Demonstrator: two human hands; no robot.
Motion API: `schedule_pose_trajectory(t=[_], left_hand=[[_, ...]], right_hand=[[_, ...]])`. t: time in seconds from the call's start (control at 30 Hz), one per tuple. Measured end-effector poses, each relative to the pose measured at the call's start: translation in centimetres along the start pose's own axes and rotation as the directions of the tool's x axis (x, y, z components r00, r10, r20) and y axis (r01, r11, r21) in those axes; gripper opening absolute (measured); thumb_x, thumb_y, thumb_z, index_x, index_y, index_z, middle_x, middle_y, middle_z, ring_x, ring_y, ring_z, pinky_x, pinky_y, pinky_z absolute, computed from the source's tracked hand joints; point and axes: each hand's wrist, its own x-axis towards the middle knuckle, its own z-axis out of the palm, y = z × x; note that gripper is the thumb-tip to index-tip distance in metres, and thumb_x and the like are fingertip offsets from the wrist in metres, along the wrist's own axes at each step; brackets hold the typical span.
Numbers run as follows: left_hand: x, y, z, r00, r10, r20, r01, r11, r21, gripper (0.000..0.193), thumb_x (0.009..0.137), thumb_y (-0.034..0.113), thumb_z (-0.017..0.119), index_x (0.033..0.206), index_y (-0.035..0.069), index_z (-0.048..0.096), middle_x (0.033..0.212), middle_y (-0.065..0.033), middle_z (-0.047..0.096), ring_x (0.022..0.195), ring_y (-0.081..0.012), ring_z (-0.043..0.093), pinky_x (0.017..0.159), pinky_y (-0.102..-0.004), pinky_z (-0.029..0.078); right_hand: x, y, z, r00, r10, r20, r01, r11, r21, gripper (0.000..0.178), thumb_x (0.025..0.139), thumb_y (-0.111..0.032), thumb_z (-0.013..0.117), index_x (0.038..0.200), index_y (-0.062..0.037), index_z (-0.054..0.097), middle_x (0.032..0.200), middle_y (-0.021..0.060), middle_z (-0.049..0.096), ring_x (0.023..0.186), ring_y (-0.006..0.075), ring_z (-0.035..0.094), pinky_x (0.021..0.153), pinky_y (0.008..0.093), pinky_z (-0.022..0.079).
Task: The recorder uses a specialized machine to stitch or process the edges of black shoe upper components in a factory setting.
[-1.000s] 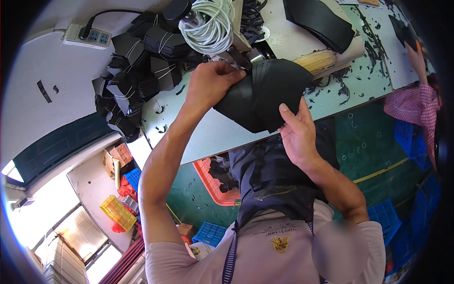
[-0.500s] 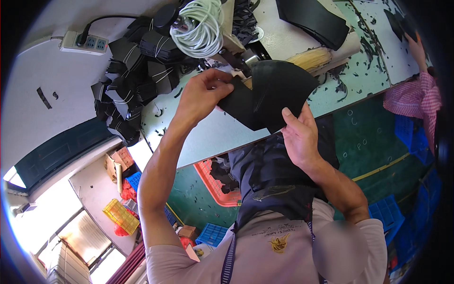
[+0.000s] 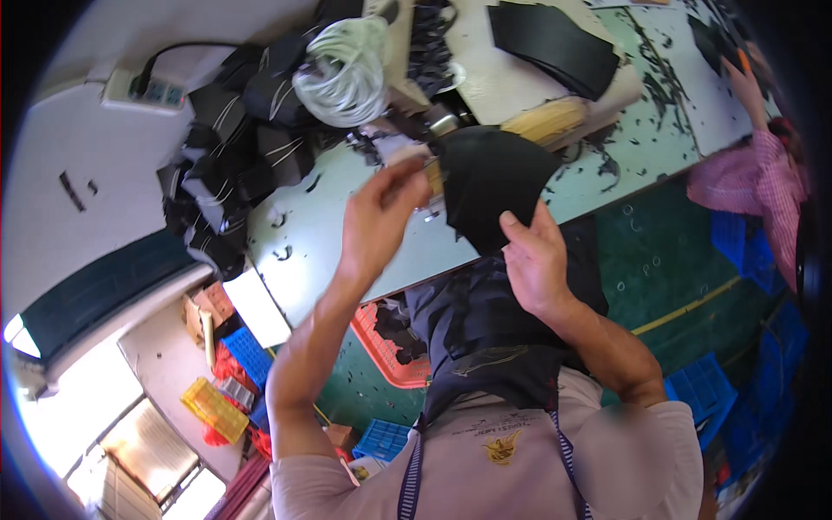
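We have a curved black sheet panel [image 3: 494,186] above the near edge of the pale worktable [image 3: 329,204], just in front of the machine's metal cylinder [image 3: 444,120]. Right hand [image 3: 537,260] is clamped on the panel's lower right edge, thumb on top. Left hand [image 3: 377,217] is up at the panel's left side, blurred; we cannot tell if its fingers pinch anything. For good handling, we'd keep that edge grip light so the sheet doesn't crease, and left fingertips clear of the metal parts. Beyond: yellow padded bar [image 3: 546,121], black sheet stack [image 3: 555,52], pale cable coil [image 3: 342,74]; tied black bundles [image 3: 208,178] at left.
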Motion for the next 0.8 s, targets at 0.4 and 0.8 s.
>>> schedule_pose_trajectory(t=[0.4,0.8], left_hand=[[-13.4,-4.7,-0.4,0.938,-0.050,0.344,0.085,0.993,-0.086,0.052,0.082,0.014,0.067,0.127,-0.008,0.056,0.111,-0.0146,0.066,0.096,-0.0225,0.064,0.091,-0.0349,0.051],[-4.0,-6.2,-3.0,0.999,-0.036,0.019,0.034,0.992,0.118,0.042,0.095,0.018,0.062,0.128,-0.007,0.056,0.114,-0.0161,0.064,0.099,-0.0245,0.063,0.093,-0.0378,0.052]], right_hand=[[-5.0,0.1,-3.8,0.751,0.306,0.585,0.343,0.576,-0.742,0.063,0.092,-0.022,0.067,0.141,0.0029,0.037,0.134,0.0226,0.050,0.126,0.0334,0.048,0.104,0.0415,0.041],[-1.3,-0.4,-1.5,0.940,0.252,0.232,-0.018,0.713,-0.701,0.052,0.079,-0.014,0.073,0.123,-0.0018,0.049,0.104,0.0199,0.063,0.098,0.0330,0.064,0.081,0.0423,0.049]])
